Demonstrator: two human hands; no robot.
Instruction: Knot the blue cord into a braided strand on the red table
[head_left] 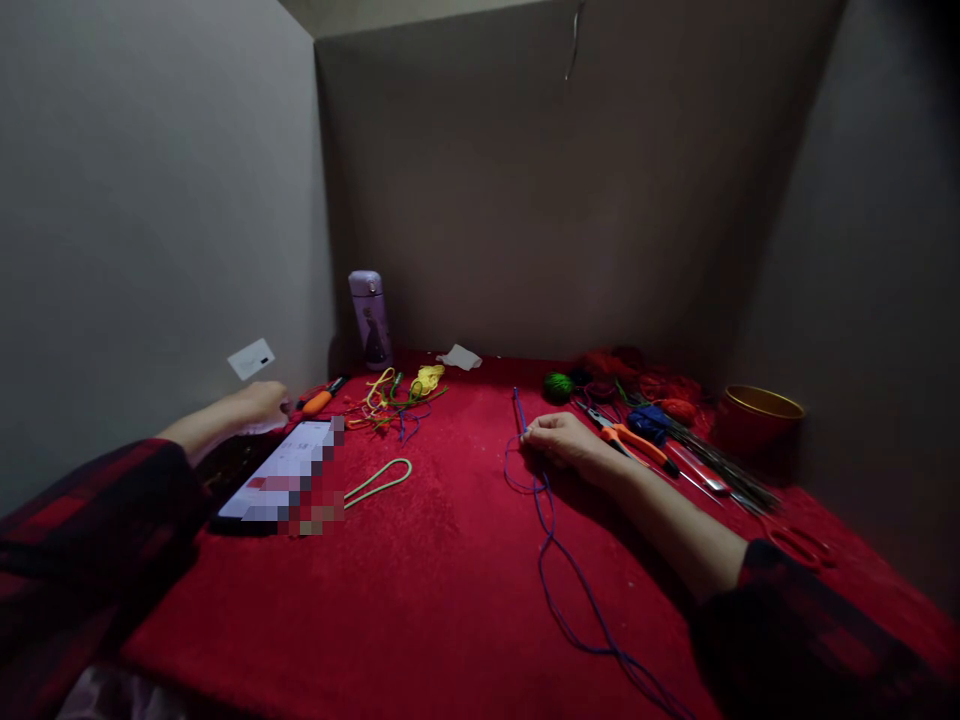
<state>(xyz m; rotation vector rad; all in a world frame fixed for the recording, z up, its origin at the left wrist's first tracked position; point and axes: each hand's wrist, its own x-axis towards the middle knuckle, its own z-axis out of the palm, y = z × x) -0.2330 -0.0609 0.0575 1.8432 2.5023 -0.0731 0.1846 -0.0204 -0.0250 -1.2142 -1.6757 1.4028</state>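
My right hand (566,440) is low over the red cloth, its thumb and fingertips pinched on a thin purple cord (551,540). One short stretch of the cord points away from the fingers; the rest falls in loose loops toward the front edge. On the left, my left hand (262,405) is beside orange-handled pliers (321,400) and just beyond a lit phone (289,475). Its fingers bend downward and are mostly hidden, so any grip cannot be made out. A pale green cord loop (386,480) lies to the right of the phone.
A purple bottle (371,320) stands at the back left, near yellow yarn (427,380) and scraps. On the right are a green yarn ball (558,387), orange-handled pliers (637,445), red-handled scissors (799,545) and a red tin (761,425). Grey walls enclose three sides.
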